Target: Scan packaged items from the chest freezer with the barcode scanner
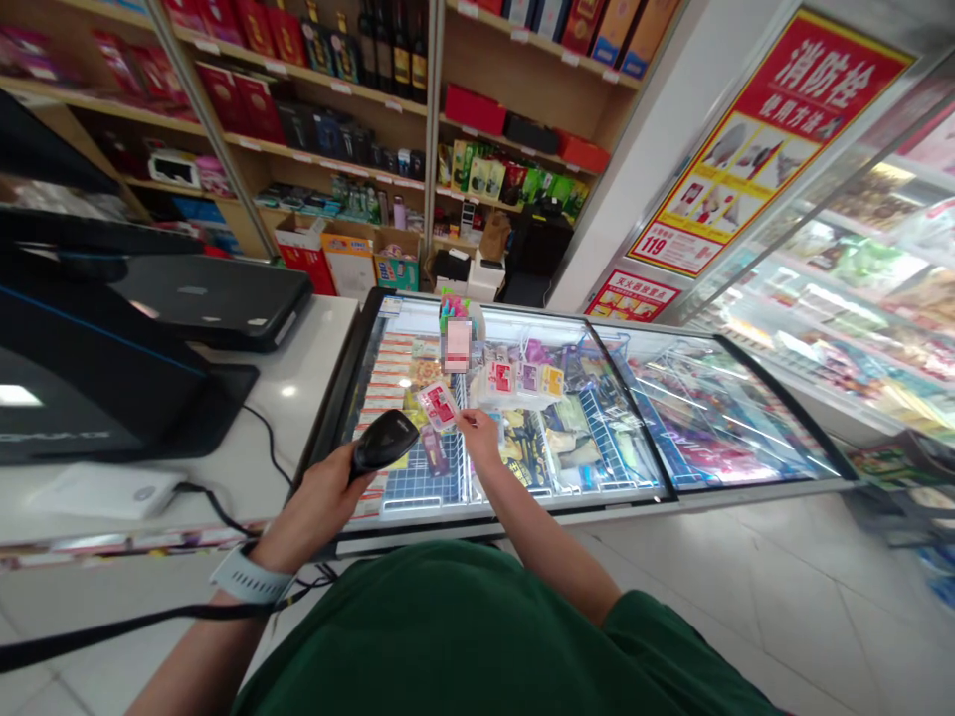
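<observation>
My left hand (322, 500), with a light watch band on its wrist, is wrapped around the handle of a black barcode scanner (386, 440). The scanner's head points toward a small red-and-clear packet (437, 406). My right hand (479, 438) pinches that packet by its right edge, above the glass top of a chest freezer (399, 505). Beyond my right hand, similar packets lie on the glass: a red one (499, 376), a purple one (528, 376) and a yellow one (553, 380). What is printed on them is too small to read.
A blurred-out card (458, 346) and a colourful item (452, 303) stand at the freezer's far side. To the left, a counter (298, 398) carries a black checkout terminal (96, 368) and a white box (111, 492). A black cable (111, 626) hangs by my left forearm.
</observation>
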`<state>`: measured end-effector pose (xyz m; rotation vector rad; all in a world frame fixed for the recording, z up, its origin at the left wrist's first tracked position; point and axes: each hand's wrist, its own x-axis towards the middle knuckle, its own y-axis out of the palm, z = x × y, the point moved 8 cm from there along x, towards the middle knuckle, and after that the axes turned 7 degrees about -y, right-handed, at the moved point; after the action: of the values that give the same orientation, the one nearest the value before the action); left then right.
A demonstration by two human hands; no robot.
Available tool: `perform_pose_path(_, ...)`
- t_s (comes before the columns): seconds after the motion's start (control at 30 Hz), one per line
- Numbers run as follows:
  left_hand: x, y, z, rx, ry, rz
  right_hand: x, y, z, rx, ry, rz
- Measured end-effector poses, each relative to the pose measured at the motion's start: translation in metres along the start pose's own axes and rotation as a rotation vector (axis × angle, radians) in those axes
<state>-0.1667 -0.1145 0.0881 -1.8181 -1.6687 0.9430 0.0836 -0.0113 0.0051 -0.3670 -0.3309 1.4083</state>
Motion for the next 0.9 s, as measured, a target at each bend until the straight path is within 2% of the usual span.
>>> perform_pose_path(0.4,0.004,0.011,-0.035,0.03,0.076,0.043,-0.022,-0.048,-0.001,0.005,0.006,-0.098)
perform_pose_path(0.6,0.005,0.015,-0.053,0.052,0.125,0.068,-0.027,-0.061,-0.011,0.029,0.008,-0.144)
perform_pose_path(0.9,0.004,0.022,-0.063,0.059,0.148,0.112,-0.035,-0.072,-0.021,0.091,0.007,-0.203)
